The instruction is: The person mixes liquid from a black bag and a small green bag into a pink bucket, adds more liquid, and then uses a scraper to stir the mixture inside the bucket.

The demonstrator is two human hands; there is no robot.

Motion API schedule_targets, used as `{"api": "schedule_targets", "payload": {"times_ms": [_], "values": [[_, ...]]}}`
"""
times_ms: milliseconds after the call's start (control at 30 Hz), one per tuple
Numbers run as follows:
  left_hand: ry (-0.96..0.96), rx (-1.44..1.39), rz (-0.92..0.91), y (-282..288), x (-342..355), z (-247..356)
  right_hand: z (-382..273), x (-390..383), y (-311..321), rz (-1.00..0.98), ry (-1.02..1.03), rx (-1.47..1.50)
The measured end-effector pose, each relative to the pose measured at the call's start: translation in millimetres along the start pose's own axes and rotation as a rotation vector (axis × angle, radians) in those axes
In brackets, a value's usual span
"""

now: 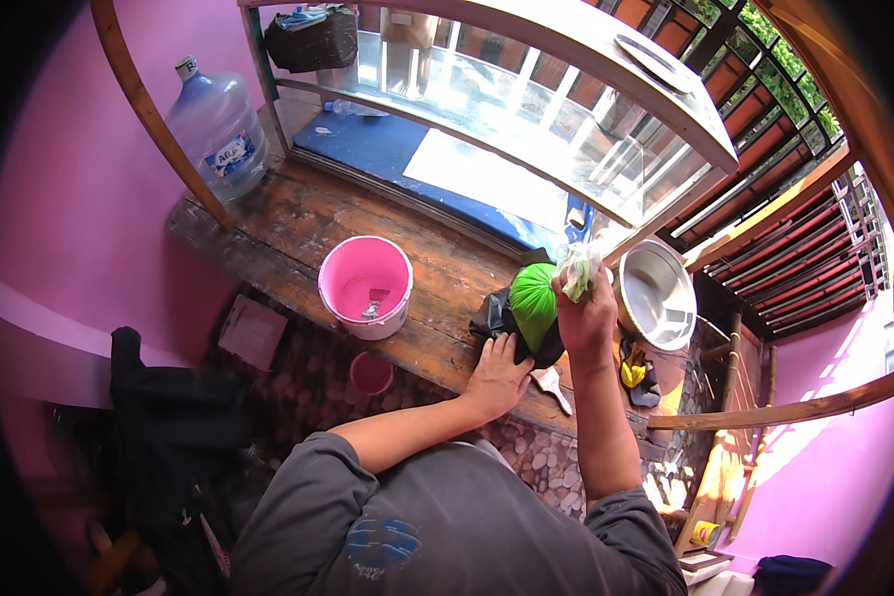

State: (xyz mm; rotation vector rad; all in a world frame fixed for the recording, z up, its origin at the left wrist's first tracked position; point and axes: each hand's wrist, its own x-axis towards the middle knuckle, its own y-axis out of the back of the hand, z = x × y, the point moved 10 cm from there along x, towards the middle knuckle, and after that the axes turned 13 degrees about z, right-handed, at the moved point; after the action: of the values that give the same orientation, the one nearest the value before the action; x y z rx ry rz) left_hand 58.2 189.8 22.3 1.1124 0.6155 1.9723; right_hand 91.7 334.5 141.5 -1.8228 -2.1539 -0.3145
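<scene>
My right hand (588,316) is raised over the bench, its fingers closed on a crumpled clear plastic bag (577,266) with something pale green showing through. Just left of it sits a round, bright green bundle (533,298) with pleats, apparently a plastic bag. A black plastic bag (494,316) lies beside and under the green bundle. Against the near edge of the black bag, my left hand (499,378) rests with its fingers stretched out and apart. A small whitish scrap (552,387) lies between my forearms.
A pink-lined bucket (389,320) stands left on the wooden bench (268,233), near a big water bottle (223,134). Right of my hand is a metal basin (658,295), with a black-and-yellow item (638,372) below it. A glass display case (507,89) runs along the back.
</scene>
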Motion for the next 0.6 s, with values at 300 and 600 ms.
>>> {"api": "schedule_targets", "payload": {"times_ms": [300,600], "values": [[0.037,0.228,-0.311,-37,-1,-29,-42,5,-3,-0.041,0.181,-0.088],[-0.093,-0.272,-0.524,-94,-43,-3,-50,-3,-84,-0.360,0.074,0.069]]}}
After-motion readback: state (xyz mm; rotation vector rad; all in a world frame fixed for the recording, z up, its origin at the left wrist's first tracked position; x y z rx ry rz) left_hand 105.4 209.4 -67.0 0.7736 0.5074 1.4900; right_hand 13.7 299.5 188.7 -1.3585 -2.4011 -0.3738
